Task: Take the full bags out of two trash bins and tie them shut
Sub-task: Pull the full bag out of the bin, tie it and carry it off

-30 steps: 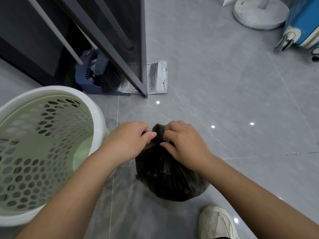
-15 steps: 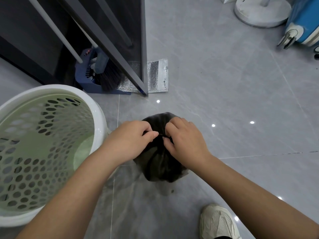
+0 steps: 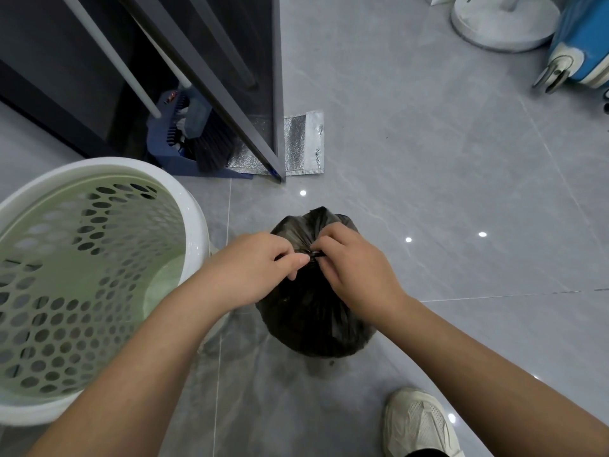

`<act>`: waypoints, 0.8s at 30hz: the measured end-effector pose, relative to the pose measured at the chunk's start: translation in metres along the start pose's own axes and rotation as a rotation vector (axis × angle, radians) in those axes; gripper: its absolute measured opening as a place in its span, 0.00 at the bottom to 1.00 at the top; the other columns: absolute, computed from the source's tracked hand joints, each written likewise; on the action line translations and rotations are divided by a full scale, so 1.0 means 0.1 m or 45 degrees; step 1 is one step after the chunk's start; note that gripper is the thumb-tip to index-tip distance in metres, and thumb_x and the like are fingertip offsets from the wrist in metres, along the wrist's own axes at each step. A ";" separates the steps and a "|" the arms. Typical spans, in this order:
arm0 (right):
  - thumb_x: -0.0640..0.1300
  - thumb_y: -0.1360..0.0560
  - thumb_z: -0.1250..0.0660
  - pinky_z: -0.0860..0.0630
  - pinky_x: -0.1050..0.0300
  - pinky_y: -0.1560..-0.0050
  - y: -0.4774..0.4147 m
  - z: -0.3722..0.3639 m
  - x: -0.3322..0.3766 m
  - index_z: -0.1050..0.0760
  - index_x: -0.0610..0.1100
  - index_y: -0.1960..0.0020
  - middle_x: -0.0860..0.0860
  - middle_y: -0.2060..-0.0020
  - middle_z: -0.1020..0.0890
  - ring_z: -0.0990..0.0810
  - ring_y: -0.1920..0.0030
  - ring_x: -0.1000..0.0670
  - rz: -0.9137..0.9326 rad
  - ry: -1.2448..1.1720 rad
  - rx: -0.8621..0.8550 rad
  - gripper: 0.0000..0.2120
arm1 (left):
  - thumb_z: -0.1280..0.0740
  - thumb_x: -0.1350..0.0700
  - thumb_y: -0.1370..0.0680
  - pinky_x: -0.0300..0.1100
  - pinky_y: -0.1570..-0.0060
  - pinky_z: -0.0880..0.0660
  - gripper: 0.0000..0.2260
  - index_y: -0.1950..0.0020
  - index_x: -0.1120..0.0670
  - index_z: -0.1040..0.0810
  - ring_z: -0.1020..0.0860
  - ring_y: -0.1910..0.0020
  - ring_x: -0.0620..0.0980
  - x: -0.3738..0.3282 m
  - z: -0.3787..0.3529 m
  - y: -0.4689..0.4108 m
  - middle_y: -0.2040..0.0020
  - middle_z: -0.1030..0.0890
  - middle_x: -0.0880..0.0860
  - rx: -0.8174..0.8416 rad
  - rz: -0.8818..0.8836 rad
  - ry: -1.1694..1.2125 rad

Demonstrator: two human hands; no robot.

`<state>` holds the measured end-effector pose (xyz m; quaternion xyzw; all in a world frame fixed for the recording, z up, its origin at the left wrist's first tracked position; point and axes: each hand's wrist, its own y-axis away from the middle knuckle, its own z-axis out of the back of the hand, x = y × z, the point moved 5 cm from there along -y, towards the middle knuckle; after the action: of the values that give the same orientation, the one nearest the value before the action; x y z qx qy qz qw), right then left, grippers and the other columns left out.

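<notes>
Head view: black trash bag (image 3: 313, 311) sits on the grey tile floor (image 3: 428, 192), just right of the emptied perforated bin (image 3: 194, 219). Left hand (image 3: 253, 272) and right hand (image 3: 356, 275) both pinch the gathered neck, fingers narrow, w/ thin twisted plastic between them. Bag looks soft, light, prob. slippery film, tears if yanked. Best hold: the bunched neck, not the bulging body. A shoe (image 3: 421, 423) is near, below.

Person — two bare forearms, no sleeves in view; left hand (image 3: 260, 268) and right hand (image 3: 354, 270) without rings or watch. One off-white mesh sneaker (image 3: 420, 423) (only partly in view) — dark trouser hem above.
</notes>
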<state>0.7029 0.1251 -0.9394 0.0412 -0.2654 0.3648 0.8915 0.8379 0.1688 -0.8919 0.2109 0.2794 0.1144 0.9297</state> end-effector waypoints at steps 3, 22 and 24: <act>0.52 0.24 0.47 0.25 0.52 0.70 0.01 -0.02 -0.02 0.22 0.44 0.54 0.51 0.55 0.24 0.22 0.62 0.48 0.010 -0.031 -0.030 0.18 | 0.37 0.46 0.23 0.42 0.65 0.33 0.14 0.64 0.52 0.24 0.29 0.69 0.43 0.05 -0.02 -0.02 0.71 0.28 0.46 -0.016 -0.017 -0.015; 0.44 0.24 0.36 0.29 0.58 0.63 0.11 -0.12 -0.36 0.22 0.45 0.56 0.51 0.65 0.20 0.24 0.64 0.52 -0.304 -0.223 0.038 0.06 | 0.44 0.50 0.20 0.50 0.62 0.28 0.08 0.56 0.52 0.33 0.25 0.62 0.57 0.26 -0.73 -0.07 0.67 0.27 0.50 -0.173 -0.029 0.047; 0.43 0.25 0.34 0.31 0.62 0.65 0.13 -0.13 -0.45 0.22 0.44 0.59 0.50 0.70 0.21 0.26 0.69 0.54 -0.495 -0.411 0.026 0.05 | 0.44 0.50 0.19 0.50 0.61 0.28 0.09 0.55 0.54 0.33 0.25 0.61 0.59 0.26 -0.81 -0.06 0.64 0.25 0.52 -0.168 -0.033 0.029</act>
<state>0.6736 0.1100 -0.9746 0.1582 -0.3876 0.1780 0.8905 0.8144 0.1985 -0.9680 0.1442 0.2846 0.1228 0.9397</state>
